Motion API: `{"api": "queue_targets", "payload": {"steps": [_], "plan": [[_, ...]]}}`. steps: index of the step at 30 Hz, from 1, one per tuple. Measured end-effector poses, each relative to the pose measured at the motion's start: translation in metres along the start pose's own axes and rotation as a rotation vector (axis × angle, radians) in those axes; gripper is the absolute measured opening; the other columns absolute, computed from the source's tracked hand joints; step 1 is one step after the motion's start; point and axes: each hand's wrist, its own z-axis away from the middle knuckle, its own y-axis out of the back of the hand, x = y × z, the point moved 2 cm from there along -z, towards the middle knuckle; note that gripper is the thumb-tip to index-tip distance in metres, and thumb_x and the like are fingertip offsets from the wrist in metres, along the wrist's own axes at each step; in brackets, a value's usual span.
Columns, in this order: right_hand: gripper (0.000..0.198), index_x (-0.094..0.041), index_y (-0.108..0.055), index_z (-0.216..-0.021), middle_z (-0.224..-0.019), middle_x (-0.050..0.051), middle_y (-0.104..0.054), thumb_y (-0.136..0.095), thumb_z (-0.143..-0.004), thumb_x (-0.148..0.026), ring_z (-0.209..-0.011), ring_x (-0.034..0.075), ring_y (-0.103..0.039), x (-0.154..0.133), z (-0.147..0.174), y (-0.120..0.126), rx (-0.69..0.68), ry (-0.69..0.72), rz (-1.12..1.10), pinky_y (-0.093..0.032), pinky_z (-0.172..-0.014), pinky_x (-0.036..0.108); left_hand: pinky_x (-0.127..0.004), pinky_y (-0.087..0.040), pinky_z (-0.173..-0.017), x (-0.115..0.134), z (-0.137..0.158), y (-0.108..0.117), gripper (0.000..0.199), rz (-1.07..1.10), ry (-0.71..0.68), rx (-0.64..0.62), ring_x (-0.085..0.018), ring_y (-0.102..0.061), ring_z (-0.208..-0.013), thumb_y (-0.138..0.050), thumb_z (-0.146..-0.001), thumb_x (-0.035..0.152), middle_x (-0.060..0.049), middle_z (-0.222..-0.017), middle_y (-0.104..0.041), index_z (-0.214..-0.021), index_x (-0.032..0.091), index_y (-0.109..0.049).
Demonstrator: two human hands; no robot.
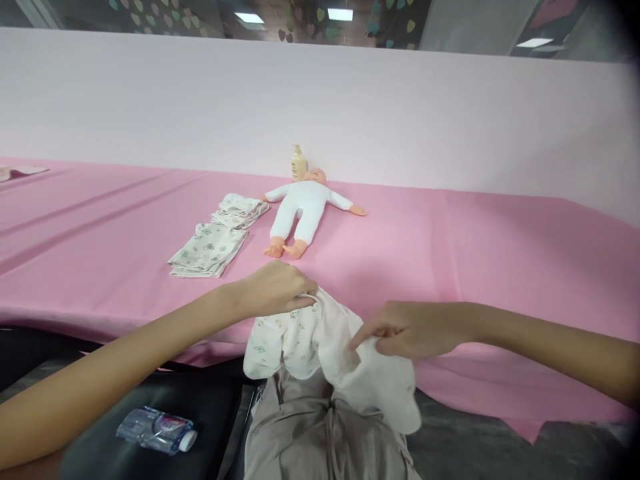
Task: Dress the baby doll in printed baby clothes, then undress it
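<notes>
A white baby garment [345,340] with small printed figures hangs over my lap at the table's front edge. One part shows the print and another looks plain white. My left hand [280,288] is closed on its upper edge, thumb and fingers pinching the fabric. On the plainer part, my right hand [415,328] has its fingers curled round the cloth, the index finger reaching forward against it. Beyond my hands, a baby doll [303,207] in a white suit lies on its back, arms spread and feet toward me.
Folded printed baby clothes [210,247] lie left of the doll on the pink tablecloth [450,267]. A pump bottle [299,163] stands by the doll's head, near the white partition [320,107]. A clear plastic bottle [156,430] lies on a black chair [210,400] at my left.
</notes>
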Motion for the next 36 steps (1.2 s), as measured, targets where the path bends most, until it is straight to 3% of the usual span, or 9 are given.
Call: {"api": "queue_targets", "payload": {"steps": [4,8,11,17,21,24,27,31,36], "plan": [[0.043,-0.017,-0.063,-0.117,-0.088,0.006,-0.066,-0.041,-0.081,-0.011,-0.072,0.015,-0.058,0.011,-0.025,-0.008,0.000,0.026,0.259,-0.040,-0.059,0.025,-0.026,-0.027,-0.051,0.003,-0.001,-0.003,0.025,-0.115,-0.033,0.005,-0.015,-0.055,-0.058,-0.047,-0.092,0.031,-0.003,-0.068,-0.064,-0.080,0.017,-0.064],[0.020,-0.013,-0.066,-0.087,-0.068,0.004,-0.062,-0.050,-0.078,-0.007,-0.055,0.014,-0.048,0.027,-0.046,-0.017,0.114,0.053,0.815,-0.028,-0.050,0.026,-0.026,-0.025,-0.051,0.002,-0.002,-0.004,0.025,-0.153,-0.024,-0.031,-0.015,-0.051,-0.054,-0.046,-0.093,0.030,-0.003,-0.066,-0.063,-0.079,0.017,-0.062],[0.015,-0.014,-0.062,-0.074,-0.056,0.002,-0.054,-0.052,-0.077,-0.003,-0.047,0.013,-0.040,0.033,-0.053,-0.015,0.206,0.007,1.003,-0.021,-0.048,0.027,-0.025,-0.025,-0.051,-0.002,-0.002,-0.004,0.028,-0.132,0.009,-0.051,-0.014,-0.050,-0.053,-0.045,-0.093,0.032,-0.003,-0.063,-0.061,-0.074,0.016,-0.058],[0.041,-0.015,-0.060,-0.066,-0.074,0.005,-0.058,-0.043,-0.096,-0.036,-0.057,0.012,-0.046,0.021,-0.045,0.005,0.332,-0.099,0.794,-0.026,-0.051,0.026,-0.026,-0.023,-0.049,-0.009,-0.003,-0.009,0.023,-0.211,0.084,-0.019,-0.017,-0.052,-0.052,-0.046,-0.092,0.036,-0.004,-0.063,-0.060,-0.083,0.016,-0.055],[0.033,-0.013,-0.064,-0.075,-0.108,0.011,-0.058,-0.045,-0.095,-0.032,-0.083,0.018,-0.057,0.019,-0.048,0.011,0.428,0.056,0.703,-0.041,-0.067,0.030,-0.026,-0.029,-0.050,-0.009,-0.005,-0.011,0.025,-0.199,0.091,0.004,-0.020,-0.058,-0.059,-0.047,-0.091,0.034,-0.006,-0.071,-0.064,-0.107,0.015,-0.053],[0.027,-0.012,-0.065,-0.079,-0.123,0.015,-0.053,-0.048,-0.093,-0.029,-0.106,0.025,-0.054,0.025,-0.063,0.011,0.489,0.226,0.656,-0.042,-0.086,0.038,-0.026,-0.034,-0.053,-0.009,-0.008,-0.012,0.028,-0.200,0.088,0.010,-0.022,-0.061,-0.065,-0.047,-0.092,0.034,-0.007,-0.074,-0.065,-0.111,0.015,-0.056],[0.025,-0.013,-0.061,-0.073,-0.111,0.015,-0.059,-0.052,-0.090,-0.030,-0.102,0.024,-0.055,0.035,-0.084,0.008,0.511,0.244,0.556,-0.041,-0.086,0.037,-0.027,-0.037,-0.056,-0.010,-0.010,-0.015,0.025,-0.185,0.092,0.000,-0.021,-0.061,-0.067,-0.048,-0.092,0.034,-0.009,-0.073,-0.065,-0.092,0.014,-0.063],[0.023,-0.016,-0.052,-0.069,-0.076,0.004,-0.059,-0.056,-0.086,-0.031,-0.069,0.015,-0.053,0.050,-0.106,0.002,0.582,0.086,0.278,-0.038,-0.063,0.028,-0.028,-0.037,-0.057,-0.011,-0.011,-0.021,0.031,-0.200,0.070,0.003,-0.020,-0.060,-0.072,-0.047,-0.093,0.031,-0.010,-0.074,-0.063,-0.074,0.012,-0.062],[0.033,-0.019,-0.040,-0.062,-0.058,-0.005,-0.043,-0.057,-0.082,-0.038,-0.055,0.010,-0.038,0.063,-0.114,-0.007,0.724,0.029,0.066,-0.026,-0.054,0.025,-0.026,-0.037,-0.053,-0.014,-0.009,-0.033,0.023,-0.302,0.084,0.082,-0.023,-0.059,-0.088,-0.049,-0.091,0.030,-0.013,-0.096,-0.061,-0.096,0.010,-0.060]]}}
